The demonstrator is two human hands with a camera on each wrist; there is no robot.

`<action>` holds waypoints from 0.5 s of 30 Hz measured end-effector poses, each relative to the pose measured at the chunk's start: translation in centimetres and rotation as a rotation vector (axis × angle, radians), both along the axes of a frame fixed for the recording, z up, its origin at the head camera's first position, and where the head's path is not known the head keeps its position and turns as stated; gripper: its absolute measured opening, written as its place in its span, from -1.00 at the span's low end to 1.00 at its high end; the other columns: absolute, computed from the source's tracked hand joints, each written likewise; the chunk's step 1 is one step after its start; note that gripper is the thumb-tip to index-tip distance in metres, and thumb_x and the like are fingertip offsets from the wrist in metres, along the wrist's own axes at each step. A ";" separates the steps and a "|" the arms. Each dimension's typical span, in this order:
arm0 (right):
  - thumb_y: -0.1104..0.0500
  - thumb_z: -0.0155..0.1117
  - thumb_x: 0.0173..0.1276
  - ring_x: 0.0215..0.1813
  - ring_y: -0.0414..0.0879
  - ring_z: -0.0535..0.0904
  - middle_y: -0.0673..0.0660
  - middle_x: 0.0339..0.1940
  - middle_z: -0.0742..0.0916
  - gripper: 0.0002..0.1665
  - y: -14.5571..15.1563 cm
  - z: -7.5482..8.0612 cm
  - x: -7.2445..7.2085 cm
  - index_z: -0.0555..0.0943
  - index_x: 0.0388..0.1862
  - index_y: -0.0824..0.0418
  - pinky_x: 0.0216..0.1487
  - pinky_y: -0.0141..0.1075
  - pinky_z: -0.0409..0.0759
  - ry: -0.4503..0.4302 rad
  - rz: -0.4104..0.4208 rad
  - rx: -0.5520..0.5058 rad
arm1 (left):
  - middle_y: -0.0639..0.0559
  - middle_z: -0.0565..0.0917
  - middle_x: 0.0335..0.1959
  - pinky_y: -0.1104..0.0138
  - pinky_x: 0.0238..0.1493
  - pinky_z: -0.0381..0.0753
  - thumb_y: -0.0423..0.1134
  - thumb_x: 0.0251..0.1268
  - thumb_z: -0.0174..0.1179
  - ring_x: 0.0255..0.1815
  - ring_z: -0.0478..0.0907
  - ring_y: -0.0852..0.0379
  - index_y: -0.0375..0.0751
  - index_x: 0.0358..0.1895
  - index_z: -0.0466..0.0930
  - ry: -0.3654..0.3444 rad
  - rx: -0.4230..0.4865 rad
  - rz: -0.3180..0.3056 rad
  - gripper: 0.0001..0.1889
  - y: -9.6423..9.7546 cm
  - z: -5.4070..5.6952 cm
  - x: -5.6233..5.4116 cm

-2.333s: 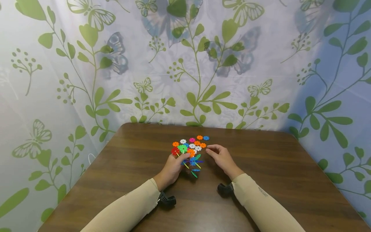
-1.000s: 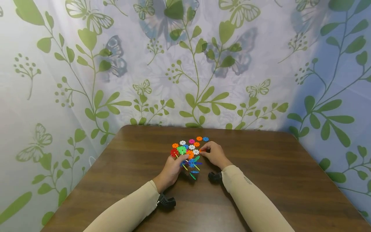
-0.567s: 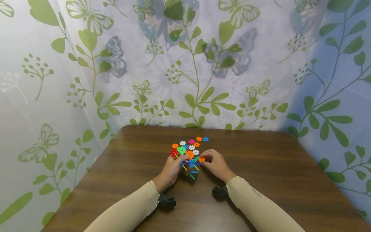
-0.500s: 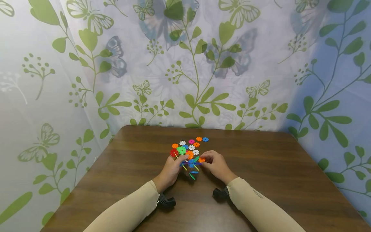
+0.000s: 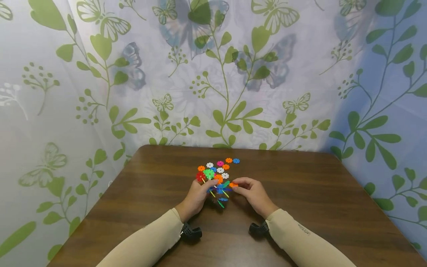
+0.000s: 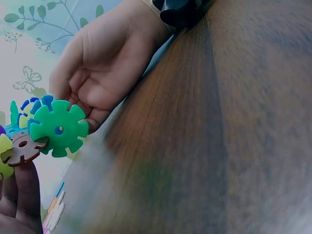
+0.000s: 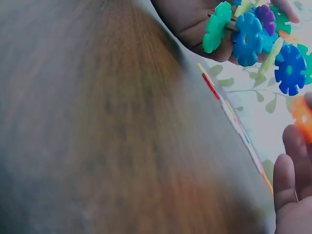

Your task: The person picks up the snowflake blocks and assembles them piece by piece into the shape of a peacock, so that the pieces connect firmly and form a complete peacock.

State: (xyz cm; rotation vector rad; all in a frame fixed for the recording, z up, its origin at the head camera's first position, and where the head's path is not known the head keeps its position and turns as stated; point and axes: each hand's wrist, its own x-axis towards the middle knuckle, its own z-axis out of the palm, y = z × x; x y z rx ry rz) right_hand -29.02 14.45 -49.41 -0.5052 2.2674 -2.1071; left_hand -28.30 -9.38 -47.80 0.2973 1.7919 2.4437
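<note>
In the head view my left hand (image 5: 197, 196) grips a cluster of joined notched plastic discs (image 5: 220, 188) in blue, green, red, yellow and other colours. The left wrist view shows a green disc (image 6: 61, 129) and a brown disc (image 6: 23, 148) on its near side. My right hand (image 5: 255, 193) pinches a single orange notched disc (image 5: 233, 185) between thumb and fingers, just right of the cluster. In the right wrist view that orange disc (image 7: 303, 117) stands apart from the cluster's blue disc (image 7: 290, 69). Part of the cluster is hidden behind my left thumb.
Loose flat discs lie on the brown table (image 5: 293, 178) beyond the cluster, among them a white disc (image 5: 209, 165), a pink disc (image 5: 220, 163) and a blue disc (image 5: 236, 161). A patterned curtain (image 5: 213, 74) hangs behind the table's far edge.
My right hand has picked up an orange disc from the loose ones and drawn it back beside the cluster, lately shifting slightly right. My left hand keeps its grip, nearly still.
</note>
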 end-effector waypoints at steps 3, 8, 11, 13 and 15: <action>0.20 0.49 0.45 0.06 0.14 0.67 0.28 0.12 0.73 -0.54 -0.1 0.2 0.1 0.67 0.19 0.47 0.08 -0.22 0.69 -0.030 0.015 -0.072 | -0.22 0.73 0.07 0.15 0.20 0.63 -0.27 0.41 0.39 0.05 0.70 -0.05 -0.45 0.23 0.55 0.018 -0.001 0.016 -0.55 0.1 -0.1 0.0; 0.28 0.43 0.49 0.06 0.10 0.67 0.33 0.16 0.70 -0.48 -0.5 0.3 0.5 0.56 0.24 0.62 0.15 -0.22 0.66 -0.049 0.074 -0.222 | -0.21 0.72 0.08 0.21 0.17 0.63 -0.31 0.33 0.40 0.05 0.67 -0.03 -0.44 0.21 0.55 0.014 -0.012 0.051 -0.55 0.1 -0.3 0.0; 0.35 0.38 0.50 0.09 0.04 0.68 0.37 0.17 0.69 -0.50 -0.7 0.2 1.0 0.51 0.25 0.68 0.19 -0.20 0.64 -0.028 0.132 -0.289 | -0.23 0.72 0.08 0.21 0.15 0.65 -0.29 0.34 0.41 0.03 0.68 -0.03 -0.42 0.21 0.54 0.020 -0.032 0.055 -0.54 0.2 -0.4 0.1; 0.37 0.36 0.50 0.11 0.04 0.67 0.41 0.18 0.68 -0.52 -0.9 0.1 1.3 0.51 0.25 0.68 0.20 -0.18 0.64 -0.007 0.167 -0.309 | -0.24 0.73 0.05 0.20 0.13 0.66 -0.28 0.36 0.42 -0.01 0.70 -0.03 -0.43 0.18 0.56 0.039 -0.038 0.054 -0.57 0.3 -0.6 0.3; 0.38 0.36 0.50 0.13 0.05 0.67 0.46 0.19 0.66 -0.53 -1.0 0.1 1.6 0.51 0.24 0.68 0.20 -0.17 0.64 0.007 0.188 -0.320 | -0.23 0.74 0.02 0.19 0.12 0.67 -0.27 0.36 0.42 -0.04 0.71 -0.03 -0.47 0.17 0.57 0.054 -0.043 0.046 -0.56 0.5 -0.8 0.4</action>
